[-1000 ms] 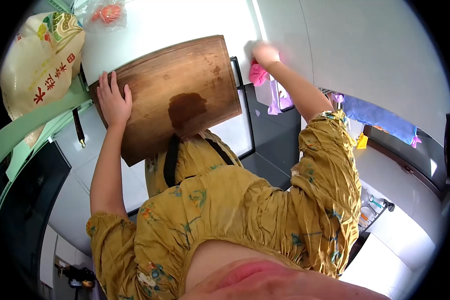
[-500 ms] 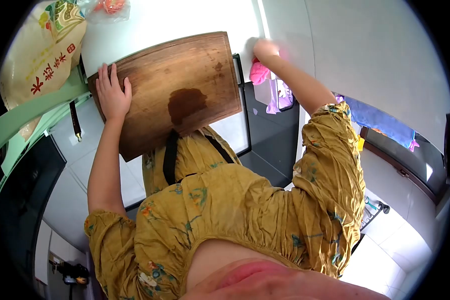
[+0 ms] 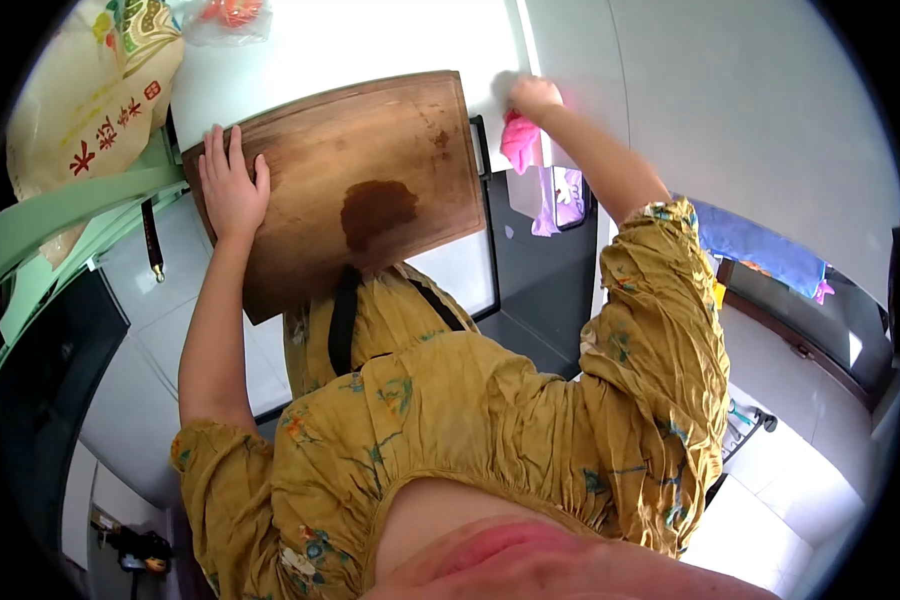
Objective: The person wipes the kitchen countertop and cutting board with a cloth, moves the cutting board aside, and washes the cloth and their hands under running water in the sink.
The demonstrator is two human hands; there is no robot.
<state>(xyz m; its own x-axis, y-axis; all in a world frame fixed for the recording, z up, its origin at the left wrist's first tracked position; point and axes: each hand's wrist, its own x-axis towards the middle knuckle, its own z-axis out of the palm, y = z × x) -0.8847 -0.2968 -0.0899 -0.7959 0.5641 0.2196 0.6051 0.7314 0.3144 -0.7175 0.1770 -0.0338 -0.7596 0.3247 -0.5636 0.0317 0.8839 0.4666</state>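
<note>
A wooden cutting board (image 3: 310, 170) with a dark wet patch rests at the white counter's edge and overhangs it toward my body. My left hand (image 3: 232, 190) lies on the board's left end, fingers spread. At the right, my right hand (image 3: 537, 96) is closed on a pink cloth (image 3: 519, 140), part of which hangs out below the hand on the counter. The fingertips on that side are hard to make out.
A printed beige bag (image 3: 85, 120) stands at the upper left beside a green rack (image 3: 80, 205). A clear plastic bag with something red (image 3: 232, 14) lies at the counter's back. Below the cloth are a purple item (image 3: 544, 205) and a phone-like object (image 3: 569, 197).
The view has shifted slightly. My right hand has moved a little with the pink cloth, and its blur has lessened. My left hand stays on the board.
</note>
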